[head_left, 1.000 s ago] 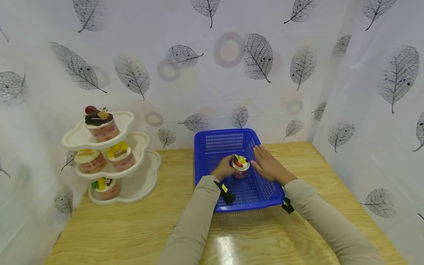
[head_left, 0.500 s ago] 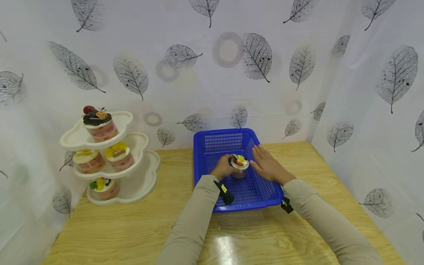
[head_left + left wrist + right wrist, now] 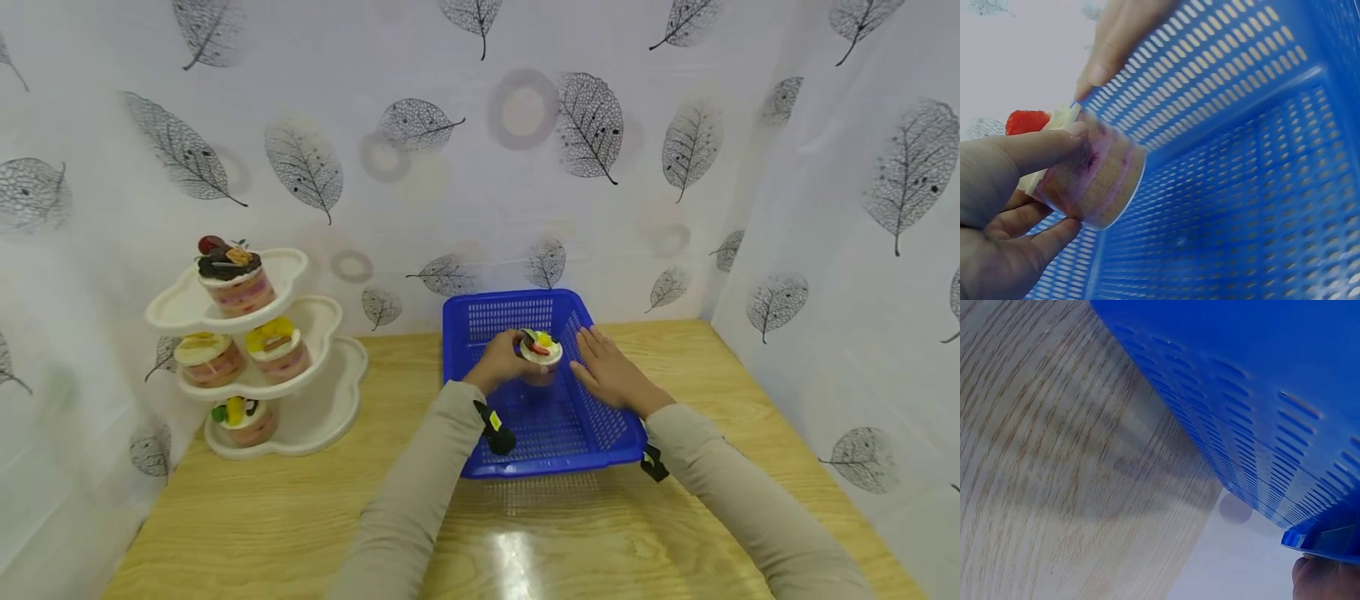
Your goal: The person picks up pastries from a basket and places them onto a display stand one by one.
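Observation:
A cup of layered cake (image 3: 540,358) with cream, a strawberry and yellow fruit on top is held over the inside of the blue plastic basket (image 3: 555,460). My left hand (image 3: 498,362) grips the cake cup from its left side. In the left wrist view, thumb and fingers pinch the tilted cup (image 3: 1094,178) around its upper part. My right hand (image 3: 615,371) lies on the basket's right rim, fingers straight and thumb reaching over the inner side. Only a bit of that hand (image 3: 1325,579) shows in the right wrist view, against the rim.
A white three-tier stand (image 3: 341,392) is on the left of the wooden table (image 3: 300,517), with several similar cake cups: one on top (image 3: 236,287), two in the middle and one on the bottom tier. A leaf-print curtain (image 3: 480,200) hangs behind.
My left hand has raised the cake cup slightly and moved it a little towards the far side of the basket. The right hand stays on the rim.

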The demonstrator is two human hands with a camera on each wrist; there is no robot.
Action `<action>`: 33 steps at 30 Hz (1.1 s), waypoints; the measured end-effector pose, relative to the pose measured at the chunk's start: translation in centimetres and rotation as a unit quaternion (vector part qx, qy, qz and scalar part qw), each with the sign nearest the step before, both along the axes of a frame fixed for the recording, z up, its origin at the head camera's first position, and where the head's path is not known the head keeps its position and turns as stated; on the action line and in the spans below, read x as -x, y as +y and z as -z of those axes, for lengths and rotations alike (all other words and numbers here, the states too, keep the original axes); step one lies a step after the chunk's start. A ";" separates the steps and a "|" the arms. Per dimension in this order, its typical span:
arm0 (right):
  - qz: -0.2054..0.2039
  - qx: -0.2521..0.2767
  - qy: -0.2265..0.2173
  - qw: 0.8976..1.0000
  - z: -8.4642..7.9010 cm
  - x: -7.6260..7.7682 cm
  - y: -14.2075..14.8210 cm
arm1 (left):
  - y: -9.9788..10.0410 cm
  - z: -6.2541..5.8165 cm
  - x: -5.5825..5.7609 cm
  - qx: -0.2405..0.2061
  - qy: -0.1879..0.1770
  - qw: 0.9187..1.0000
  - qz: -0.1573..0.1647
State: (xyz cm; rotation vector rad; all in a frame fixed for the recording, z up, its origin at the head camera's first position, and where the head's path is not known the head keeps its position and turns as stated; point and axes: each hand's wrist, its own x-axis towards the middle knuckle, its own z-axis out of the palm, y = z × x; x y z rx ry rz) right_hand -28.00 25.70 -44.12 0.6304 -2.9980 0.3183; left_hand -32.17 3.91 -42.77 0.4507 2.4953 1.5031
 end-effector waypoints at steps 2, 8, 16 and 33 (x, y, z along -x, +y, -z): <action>0.000 0.001 0.004 1.000 0.1 0.0 0.0 | -0.7 -0.8 0.2 0.009 0.003 1.000 0.014; -0.002 0.007 0.006 1.000 0.1 -0.1 -0.1 | -3.4 -2.7 0.4 0.020 0.019 0.999 0.028; -0.006 0.010 0.004 1.000 -0.2 -0.2 -0.1 | -6.9 -3.4 -0.3 -0.033 0.015 0.999 0.005; -0.006 0.011 0.007 1.000 -0.2 -0.2 0.0 | -14.4 -1.7 -3.2 -0.091 0.065 0.987 -0.113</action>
